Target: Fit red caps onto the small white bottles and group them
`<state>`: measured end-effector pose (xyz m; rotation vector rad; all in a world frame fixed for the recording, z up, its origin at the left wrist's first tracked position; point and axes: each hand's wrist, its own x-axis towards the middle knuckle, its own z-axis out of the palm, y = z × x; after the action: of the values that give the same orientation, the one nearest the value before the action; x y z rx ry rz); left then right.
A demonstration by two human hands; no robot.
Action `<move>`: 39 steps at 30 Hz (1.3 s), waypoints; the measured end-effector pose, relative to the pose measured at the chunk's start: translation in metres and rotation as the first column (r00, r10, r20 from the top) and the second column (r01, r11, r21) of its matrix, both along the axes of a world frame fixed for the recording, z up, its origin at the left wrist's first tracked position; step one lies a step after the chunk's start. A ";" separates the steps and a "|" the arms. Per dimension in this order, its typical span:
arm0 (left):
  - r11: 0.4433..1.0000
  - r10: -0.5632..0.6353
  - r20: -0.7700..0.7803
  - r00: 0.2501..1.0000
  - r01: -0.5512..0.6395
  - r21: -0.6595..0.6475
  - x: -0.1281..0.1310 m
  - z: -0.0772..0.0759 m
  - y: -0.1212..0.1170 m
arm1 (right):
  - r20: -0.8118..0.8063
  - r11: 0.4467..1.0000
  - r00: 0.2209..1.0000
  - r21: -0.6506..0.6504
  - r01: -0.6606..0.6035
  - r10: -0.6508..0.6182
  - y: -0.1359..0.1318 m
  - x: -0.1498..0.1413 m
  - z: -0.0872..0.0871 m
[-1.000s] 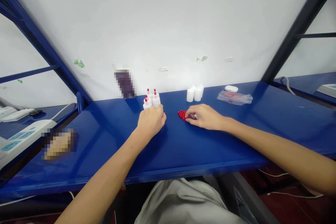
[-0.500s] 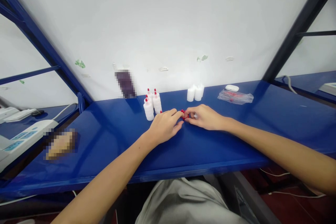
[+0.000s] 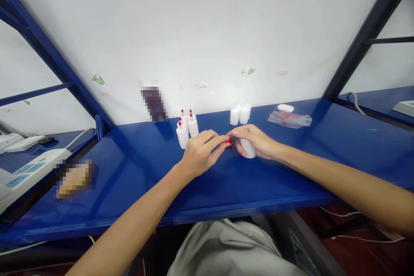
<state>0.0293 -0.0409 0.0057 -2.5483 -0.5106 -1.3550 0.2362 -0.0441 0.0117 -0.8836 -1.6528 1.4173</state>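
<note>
My right hand (image 3: 255,140) holds a small white bottle (image 3: 248,149) tilted over the blue table (image 3: 136,172). My left hand (image 3: 202,153) reaches to the pile of small red caps (image 3: 230,142) between both hands, fingertips pinched at a cap. Whether it holds one I cannot tell for sure. Several white bottles with red caps (image 3: 186,126) stand just left of my left hand. A cluster of uncapped white bottles (image 3: 239,114) stands behind my right hand, near the wall.
A clear plastic bag with red parts (image 3: 290,119) and a small white object (image 3: 285,108) lie at the back right. A white power strip (image 3: 29,171) rests at the far left. Blue and black frame posts rise on both sides.
My left hand left the capped bottles and moved right to the red caps. My right hand lifted a white bottle off the table and turned it up.
</note>
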 end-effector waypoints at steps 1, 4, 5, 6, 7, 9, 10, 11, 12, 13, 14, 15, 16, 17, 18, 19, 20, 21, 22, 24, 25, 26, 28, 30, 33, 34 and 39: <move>0.999 -0.013 0.011 1.000 0.013 -0.035 0.001 0.000 -0.001 | 0.034 1.000 0.999 0.029 -0.006 0.006 -0.002 -0.001 0.000; 0.987 -0.054 0.047 0.997 0.061 -0.146 0.004 -0.001 -0.004 | 0.141 0.980 0.990 0.192 -0.051 0.024 -0.010 -0.004 -0.001; 0.981 -0.070 0.057 0.996 0.080 -0.177 0.006 -0.002 -0.005 | 0.177 0.961 0.984 0.269 -0.060 0.012 -0.012 -0.004 -0.001; 0.974 -0.087 0.063 0.994 0.098 -0.205 0.007 -0.003 -0.006 | 0.212 0.936 0.977 0.344 -0.068 -0.007 -0.014 -0.005 -0.001; 0.966 -0.101 0.066 0.993 0.114 -0.232 0.008 -0.004 -0.007 | 0.250 0.908 0.968 0.412 -0.076 -0.033 -0.016 -0.006 -0.001; 0.950 -0.122 0.066 0.990 0.136 -0.282 0.010 -0.006 -0.008 | 0.340 0.855 0.937 0.507 -0.108 -0.083 -0.019 -0.006 0.000; 0.942 -0.128 0.065 0.990 0.142 -0.303 0.011 -0.007 -0.009 | 0.384 0.836 0.917 0.533 -0.127 -0.106 -0.019 -0.006 0.000; 0.935 -0.132 0.064 0.989 0.146 -0.322 0.011 -0.008 -0.009 | 0.420 0.823 0.899 0.550 -0.142 -0.126 -0.019 -0.007 0.000; 0.930 -0.136 0.061 0.989 0.148 -0.336 0.012 -0.009 -0.010 | 0.448 0.813 0.883 0.562 -0.154 -0.142 -0.019 -0.007 0.001; 0.926 -0.135 0.056 0.989 0.146 -0.348 0.012 -0.009 -0.010 | 0.469 0.805 0.869 0.570 -0.165 -0.155 -0.019 -0.007 0.000; 0.923 -0.131 0.049 0.990 0.140 -0.359 0.012 -0.010 -0.009 | 0.483 0.800 0.860 0.576 -0.172 -0.163 -0.019 -0.007 0.000; 0.919 -0.127 0.039 0.991 0.132 -0.371 0.012 -0.010 -0.009 | 0.491 0.796 0.855 0.580 -0.176 -0.168 -0.019 -0.008 0.000; 0.915 -0.124 0.027 0.992 0.124 -0.384 0.012 -0.011 -0.008 | 0.494 0.792 0.852 0.584 -0.177 -0.173 -0.019 -0.008 0.000; 0.910 -0.120 0.014 0.993 0.115 -0.399 0.012 -0.012 -0.008 | 0.492 0.791 0.852 0.587 -0.175 -0.177 -0.019 -0.009 -0.001; 0.903 -0.115 -0.001 0.993 0.104 -0.416 0.012 -0.012 -0.007 | 0.487 0.792 0.856 0.585 -0.172 -0.175 -0.019 -0.010 -0.001; 0.895 -0.110 -0.019 0.994 0.091 -0.436 0.012 -0.013 -0.007 | 0.479 0.796 0.862 0.581 -0.169 -0.167 -0.020 -0.010 -0.001; 0.887 -0.103 -0.040 0.994 0.074 -0.456 0.011 -0.013 -0.007 | 0.471 0.800 0.868 0.575 -0.169 -0.156 -0.020 -0.010 -0.001; 0.879 -0.096 -0.063 0.993 0.055 -0.474 0.011 -0.014 -0.006 | 0.465 0.804 0.873 0.569 -0.170 -0.145 -0.020 -0.011 -0.001; 0.872 -0.091 -0.084 0.992 0.038 -0.488 0.011 -0.015 -0.006 | 0.462 0.807 0.876 0.564 -0.173 -0.136 -0.021 -0.011 -0.001; 0.864 -0.094 -0.114 0.989 0.024 -0.502 0.010 -0.015 -0.006 | 0.464 0.803 0.877 0.566 -0.184 -0.126 -0.022 -0.010 -0.001; 0.861 -0.103 -0.121 0.987 0.027 -0.507 0.010 -0.015 -0.006 | 0.466 0.801 0.876 0.567 -0.190 -0.122 -0.023 -0.010 0.000; 0.858 -0.115 -0.123 0.986 0.036 -0.513 0.010 -0.015 -0.007 | 0.469 0.801 0.875 0.566 -0.196 -0.117 -0.024 -0.010 0.000; 0.844 -0.143 -0.122 0.982 0.056 -0.533 0.009 -0.014 -0.008 | 0.472 0.805 0.875 0.559 -0.200 -0.110 -0.025 -0.009 0.000; 0.825 -0.164 -0.119 0.979 0.070 -0.560 0.009 -0.012 -0.009 | 0.468 0.809 0.877 0.555 -0.195 -0.110 -0.026 -0.009 0.000; 0.791 -0.183 -0.100 0.978 0.086 -0.605 0.010 -0.012 -0.011 | 0.443 0.802 0.891 0.565 -0.193 -0.098 -0.026 -0.009 -0.002; 0.777 -0.189 -0.090 0.978 0.093 -0.623 0.011 -0.012 -0.011 | 0.434 0.799 0.896 0.571 -0.191 -0.096 -0.025 -0.009 -0.002; 0.725 -0.238 -0.068 0.969 0.131 -0.676 0.013 -0.011 -0.013 | 0.411 0.809 0.906 0.565 -0.163 -0.104 -0.022 -0.008 -0.006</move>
<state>0.0418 -0.0537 -0.0054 -3.3354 -0.8646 -1.1598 0.2281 -0.0660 0.0060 -0.8235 -2.2709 0.6487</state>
